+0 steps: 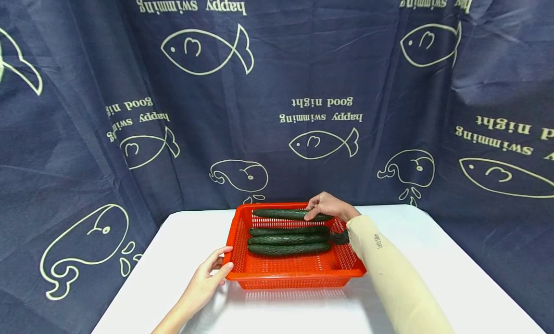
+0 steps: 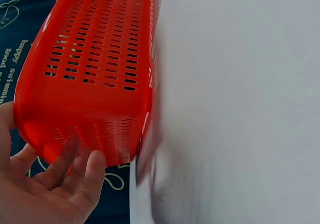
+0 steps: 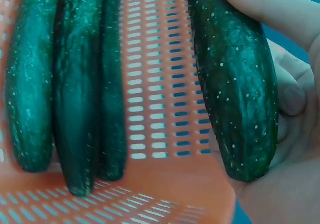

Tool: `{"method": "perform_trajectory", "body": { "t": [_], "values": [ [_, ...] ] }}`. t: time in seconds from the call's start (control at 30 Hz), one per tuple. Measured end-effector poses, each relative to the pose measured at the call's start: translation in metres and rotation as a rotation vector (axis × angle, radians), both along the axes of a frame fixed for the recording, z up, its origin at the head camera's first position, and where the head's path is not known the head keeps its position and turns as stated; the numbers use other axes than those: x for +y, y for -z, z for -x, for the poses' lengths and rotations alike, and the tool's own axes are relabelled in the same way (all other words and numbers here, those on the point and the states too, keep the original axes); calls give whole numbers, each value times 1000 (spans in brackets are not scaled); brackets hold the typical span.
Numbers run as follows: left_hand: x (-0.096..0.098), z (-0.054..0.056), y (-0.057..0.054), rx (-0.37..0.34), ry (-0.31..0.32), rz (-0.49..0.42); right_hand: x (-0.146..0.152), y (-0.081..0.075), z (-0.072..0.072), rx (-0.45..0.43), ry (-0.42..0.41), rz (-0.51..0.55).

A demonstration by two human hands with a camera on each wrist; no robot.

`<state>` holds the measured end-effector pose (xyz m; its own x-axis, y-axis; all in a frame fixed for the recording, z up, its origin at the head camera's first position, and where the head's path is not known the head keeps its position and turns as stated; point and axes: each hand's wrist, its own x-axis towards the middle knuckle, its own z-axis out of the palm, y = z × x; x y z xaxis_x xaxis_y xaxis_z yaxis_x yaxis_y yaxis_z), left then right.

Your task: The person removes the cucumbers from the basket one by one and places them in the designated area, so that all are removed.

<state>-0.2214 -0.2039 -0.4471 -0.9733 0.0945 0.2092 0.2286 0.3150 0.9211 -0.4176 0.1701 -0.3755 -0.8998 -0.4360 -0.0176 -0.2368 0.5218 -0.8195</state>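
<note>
One held cucumber (image 1: 277, 213) near basket rim (image 1: 277, 205).

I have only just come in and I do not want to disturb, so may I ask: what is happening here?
A person is handling cucumbers at a white table. The right hand grips one cucumber by its right end, along the far side of a red basket. Three other cucumbers lie side by side in the basket. The left hand holds the basket's rim at its left side.
</note>
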Motion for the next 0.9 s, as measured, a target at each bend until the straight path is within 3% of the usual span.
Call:
{"method": "perform_trajectory", "body": {
  "t": [0.4,0.9],
  "values": [
    [-1,1,0,0,-1,11,22,-27,-5,74,40,19],
    [-2,3,0,-9,14,13,71,-34,-15,75,184,36]
  ]
}}
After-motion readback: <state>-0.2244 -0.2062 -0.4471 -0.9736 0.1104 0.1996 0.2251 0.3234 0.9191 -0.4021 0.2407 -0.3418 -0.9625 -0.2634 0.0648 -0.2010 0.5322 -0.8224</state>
